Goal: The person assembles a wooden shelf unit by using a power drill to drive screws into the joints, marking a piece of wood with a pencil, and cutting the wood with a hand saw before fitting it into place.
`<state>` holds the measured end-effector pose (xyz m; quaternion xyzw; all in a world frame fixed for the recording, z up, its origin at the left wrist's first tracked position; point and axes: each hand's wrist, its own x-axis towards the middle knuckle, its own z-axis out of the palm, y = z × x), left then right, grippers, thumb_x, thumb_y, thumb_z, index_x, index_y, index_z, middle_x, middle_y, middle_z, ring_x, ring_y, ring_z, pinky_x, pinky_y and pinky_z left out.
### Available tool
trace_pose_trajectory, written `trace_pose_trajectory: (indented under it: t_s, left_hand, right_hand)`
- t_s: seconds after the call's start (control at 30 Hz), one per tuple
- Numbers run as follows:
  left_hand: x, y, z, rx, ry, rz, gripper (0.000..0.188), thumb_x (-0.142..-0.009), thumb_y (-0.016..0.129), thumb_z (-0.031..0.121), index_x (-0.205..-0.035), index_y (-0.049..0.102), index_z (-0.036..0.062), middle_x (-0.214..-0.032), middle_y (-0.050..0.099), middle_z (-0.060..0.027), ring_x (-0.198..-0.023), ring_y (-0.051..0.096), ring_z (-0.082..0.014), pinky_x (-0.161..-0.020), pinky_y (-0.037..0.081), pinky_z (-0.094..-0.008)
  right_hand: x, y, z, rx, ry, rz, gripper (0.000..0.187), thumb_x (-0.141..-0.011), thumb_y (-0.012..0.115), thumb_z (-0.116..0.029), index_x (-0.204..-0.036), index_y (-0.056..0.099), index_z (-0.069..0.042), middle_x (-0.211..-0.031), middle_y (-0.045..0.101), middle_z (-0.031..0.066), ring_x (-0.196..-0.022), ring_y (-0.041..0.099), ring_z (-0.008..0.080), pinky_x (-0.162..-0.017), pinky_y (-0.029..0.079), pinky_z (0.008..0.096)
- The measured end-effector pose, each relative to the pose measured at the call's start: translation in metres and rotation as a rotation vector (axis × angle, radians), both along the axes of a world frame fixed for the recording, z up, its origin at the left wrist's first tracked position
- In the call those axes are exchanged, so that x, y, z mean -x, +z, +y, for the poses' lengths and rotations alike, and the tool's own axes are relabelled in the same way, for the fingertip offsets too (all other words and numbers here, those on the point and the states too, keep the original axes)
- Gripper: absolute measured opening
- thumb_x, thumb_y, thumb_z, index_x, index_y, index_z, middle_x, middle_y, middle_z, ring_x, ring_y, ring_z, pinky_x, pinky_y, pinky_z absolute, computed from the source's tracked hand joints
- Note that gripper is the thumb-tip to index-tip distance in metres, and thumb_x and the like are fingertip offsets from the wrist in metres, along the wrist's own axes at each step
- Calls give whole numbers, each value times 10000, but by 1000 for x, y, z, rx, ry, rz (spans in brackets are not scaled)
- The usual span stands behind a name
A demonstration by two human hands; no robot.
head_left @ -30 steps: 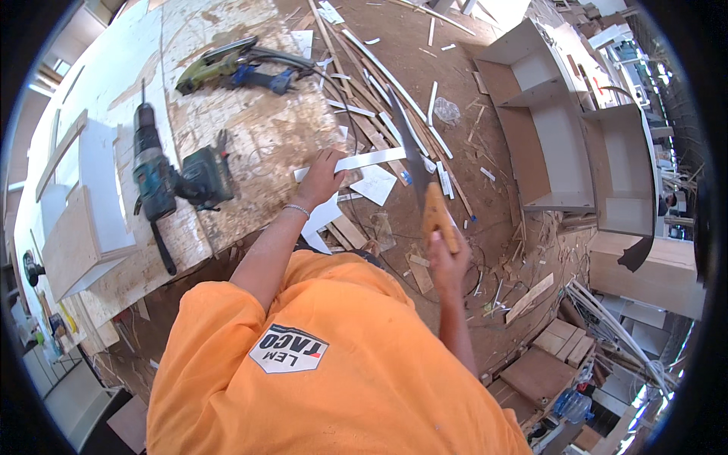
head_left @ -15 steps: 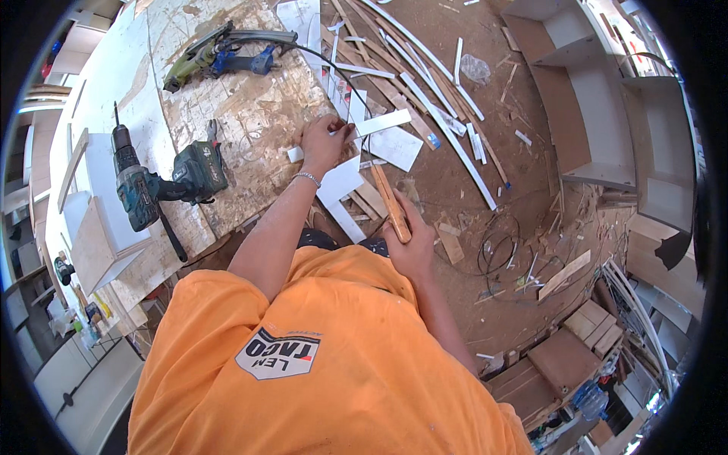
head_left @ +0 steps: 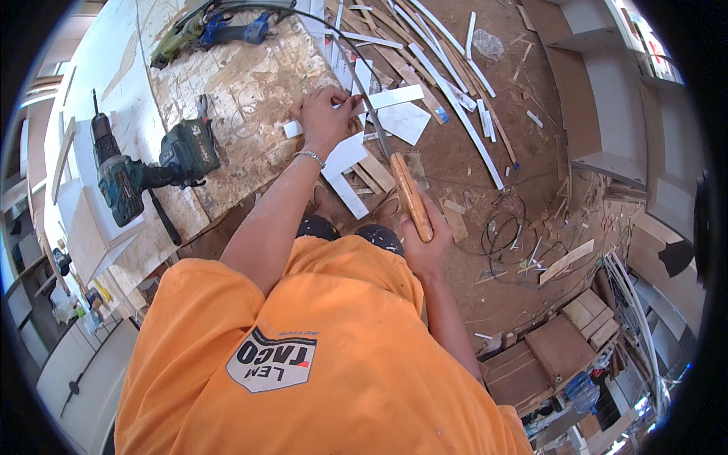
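Note:
A narrow white strip of board (head_left: 390, 98) lies across the workbench edge, its far end jutting past it. My left hand (head_left: 326, 117) presses on this strip near the edge, fingers closed around it. In my right hand (head_left: 427, 246) is a saw by its long wooden handle (head_left: 411, 199). Its thin blade, seen almost edge-on, runs up and away from the handle and crosses the strip just right of my left fingers. Whether the teeth touch the strip I cannot tell.
On the workbench (head_left: 250, 144) lie a cordless drill (head_left: 144, 171), pincers (head_left: 202, 108), and a blue and green air tool (head_left: 216, 32) with a dark hose. Long white and brown offcuts (head_left: 455, 98) litter the floor beyond. Cabinet carcasses (head_left: 607, 114) stand at right; a coiled cable (head_left: 504, 227) lies nearer.
The right hand and saw handle have come down and slightly right, nearer my body. The blade now shows across the strip. My left hand stays on the strip; the whole view has shifted a little.

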<state>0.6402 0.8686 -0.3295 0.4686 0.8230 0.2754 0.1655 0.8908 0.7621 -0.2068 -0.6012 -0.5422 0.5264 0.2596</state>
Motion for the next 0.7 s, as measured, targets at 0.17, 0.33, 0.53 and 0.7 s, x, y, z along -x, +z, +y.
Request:
trace_pose_trajectory:
  t_s: [0.17,0.33,0.53,0.7]
  left_hand:
    - [-1,1,-1,-3,12,6,224,-840,800,380,-843,734,166,-852,706,-2,-967,631,-234,-978,302,-449]
    - [1,-2,-2,-16,5,14,216,-836,813,362,-831,721,167,-865,692,2,-983,614,-222,-996,293,-437]
    - [-5,-2,-2,-22,30,17,226,-872,791,373,-842,718,162,-887,685,-9,-1007,607,-233,-1019,289,-444]
    - [-4,1,-2,-27,28,8,241,-877,787,384,-847,715,156,-905,690,-26,-1043,605,-252,-1020,287,-456]
  right_hand:
    - [15,2,4,-101,54,-94,578,-854,641,-21,-1430,588,-26,-1058,751,164,-858,702,177,-774,545,310]
    - [1,17,-19,-110,69,-71,597,-847,627,3,-1441,577,-33,-1130,736,207,-870,723,200,-768,553,319]
    - [7,29,-5,74,63,-109,600,-847,618,16,-1443,582,-47,-1249,704,226,-983,730,208,-835,552,316]
    - [-15,43,-29,-129,59,-145,596,-849,626,-14,-1442,584,-58,-1182,728,224,-970,737,218,-831,554,327]
